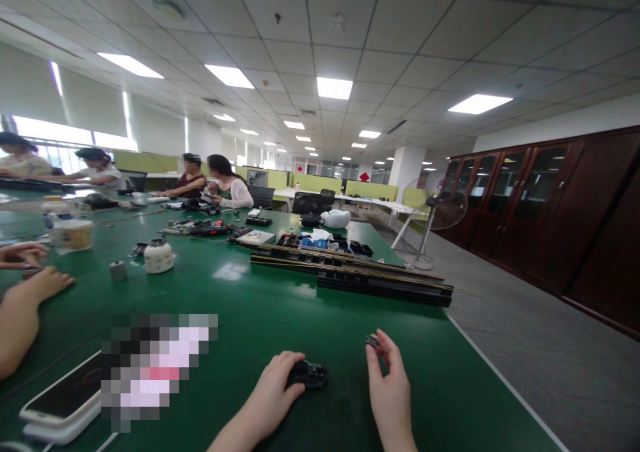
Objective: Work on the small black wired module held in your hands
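My left hand (280, 384) is closed on the left end of a small black housing (313, 376), which rests on the green table (240, 325). Its upper side shows uneven inner parts, too small to make out. To the right, my right hand (389, 372) is raised a little above the table. Its thumb and fingertips pinch a small dark piece (371, 340) with a lighter edge; the exact kind is unclear. A gap of bare green tabletop lies between the two hands.
A white-edged phone (65, 389) lies left beside a blurred-out patch. Beyond are a cream jar (159, 257), a grey cylinder (118, 271), a plastic tub (73, 235) and long black rails (385, 291) with thin rods. A co-worker's hands (43, 282) are at far left; several people sit farther back.
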Motion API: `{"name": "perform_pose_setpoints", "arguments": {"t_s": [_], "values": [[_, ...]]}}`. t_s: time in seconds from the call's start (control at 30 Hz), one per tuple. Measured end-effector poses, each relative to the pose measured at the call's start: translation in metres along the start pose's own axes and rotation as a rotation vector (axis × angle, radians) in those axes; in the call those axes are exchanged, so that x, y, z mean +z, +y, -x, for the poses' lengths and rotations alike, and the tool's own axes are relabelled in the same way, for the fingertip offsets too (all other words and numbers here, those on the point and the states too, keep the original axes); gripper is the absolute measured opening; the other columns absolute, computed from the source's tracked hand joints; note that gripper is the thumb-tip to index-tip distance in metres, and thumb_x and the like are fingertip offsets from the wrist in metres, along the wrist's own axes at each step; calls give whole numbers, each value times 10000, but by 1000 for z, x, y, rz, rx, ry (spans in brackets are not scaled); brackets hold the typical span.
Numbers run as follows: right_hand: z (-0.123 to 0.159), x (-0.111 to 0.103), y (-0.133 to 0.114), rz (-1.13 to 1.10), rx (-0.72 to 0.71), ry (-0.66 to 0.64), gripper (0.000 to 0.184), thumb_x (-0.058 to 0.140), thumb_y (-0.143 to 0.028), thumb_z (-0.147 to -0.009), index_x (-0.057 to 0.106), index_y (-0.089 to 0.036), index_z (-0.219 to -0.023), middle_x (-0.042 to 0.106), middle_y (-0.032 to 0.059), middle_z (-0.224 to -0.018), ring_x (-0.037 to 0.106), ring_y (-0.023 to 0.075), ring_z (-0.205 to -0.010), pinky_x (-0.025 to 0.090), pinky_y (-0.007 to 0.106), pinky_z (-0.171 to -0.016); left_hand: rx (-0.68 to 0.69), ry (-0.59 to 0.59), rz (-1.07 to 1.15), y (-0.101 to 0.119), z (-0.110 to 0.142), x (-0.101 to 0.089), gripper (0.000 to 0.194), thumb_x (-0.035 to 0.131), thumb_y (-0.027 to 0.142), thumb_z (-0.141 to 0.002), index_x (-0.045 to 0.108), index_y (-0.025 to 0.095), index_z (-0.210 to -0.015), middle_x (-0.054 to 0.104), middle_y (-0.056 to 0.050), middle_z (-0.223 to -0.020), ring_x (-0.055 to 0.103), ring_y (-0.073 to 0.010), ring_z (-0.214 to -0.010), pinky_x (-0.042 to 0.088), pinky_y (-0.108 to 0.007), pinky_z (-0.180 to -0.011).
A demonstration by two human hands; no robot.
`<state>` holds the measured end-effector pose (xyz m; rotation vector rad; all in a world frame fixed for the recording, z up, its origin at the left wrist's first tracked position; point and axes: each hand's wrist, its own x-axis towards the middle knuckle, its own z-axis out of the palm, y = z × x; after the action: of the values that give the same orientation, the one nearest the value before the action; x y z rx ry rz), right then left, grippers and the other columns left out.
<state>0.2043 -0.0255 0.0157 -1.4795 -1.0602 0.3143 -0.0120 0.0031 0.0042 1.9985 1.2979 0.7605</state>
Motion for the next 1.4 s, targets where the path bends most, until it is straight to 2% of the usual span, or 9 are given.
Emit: {"name": "perform_pose_setpoints", "arguments": {"t_s": [0.13, 0.27, 0.47, 0.63, 0.83, 1.03, 1.4], "values": [[1, 1, -1, 39, -27, -36, 457, 503, -504, -768, 575, -207, -1107, 633, 87, -1093, 583, 234, -999, 458, 349, -863, -8, -2, -3, 1, -1, 1, 451, 517, 195, -678, 544, 191, -1128, 572, -71, -1174, 486, -221, -1114, 324, -346, -1007], [3, 4, 1, 75, -83, -128, 392, 500, -472, -775, 620, -219, -1050, 632, 81, -1100, 561, 240, -1042, 424, 379, -930, -13, -1, -4, 3, -1, 0, 465, 523, 182, -665, 545, 178, -1130, 575, -76, -1171, 486, -222, -1115, 324, -346, -1006], [12, 13, -4, 145, -117, -345, 263, 540, -360, -762, 665, -246, -964, 665, 63, -1018, 584, 234, -988, 439, 371, -904, -18, -4, -8, 5, 0, -1, 460, 519, 165, -655, 552, 198, -1113, 580, -62, -1165, 486, -216, -1115, 333, -341, -1001], [23, 25, -12, 190, -176, -540, 178, 594, -272, -719, 689, -251, -868, 673, 44, -1005, 561, 240, -1027, 398, 380, -938, -10, 2, -10, 4, -1, 0, 459, 517, 154, -645, 557, 189, -1101, 585, -67, -1151, 492, -212, -1097, 348, -332, -986], [26, 29, -14, 223, -192, -588, 189, 589, -295, -736, 694, -284, -893, 652, 36, -1081, 530, 236, -1082, 366, 391, -957, 10, 7, -18, 0, -3, 2, 454, 511, 155, -647, 557, 207, -1096, 590, -61, -1147, 499, -217, -1085, 354, -339, -972], [30, 27, -20, 293, -224, -609, 205, 619, -275, -714, 688, -323, -902, 673, -9, -1034, 550, 211, -1047, 340, 365, -958, 27, 8, -31, -2, -2, 4, 449, 505, 152, -657, 550, 182, -1104, 584, -75, -1155, 498, -208, -1084, 355, -322, -971], [25, 35, -6, 285, -177, -624, 201, 651, -320, -676, 702, -333, -871, 688, -12, -1026, 551, 232, -1054, 323, 390, -984, 9, -9, -61, 1, -1, 2, 453, 496, 157, -667, 552, 205, -1114, 583, -61, -1170, 486, -211, -1105, 345, -327, -980]]}}
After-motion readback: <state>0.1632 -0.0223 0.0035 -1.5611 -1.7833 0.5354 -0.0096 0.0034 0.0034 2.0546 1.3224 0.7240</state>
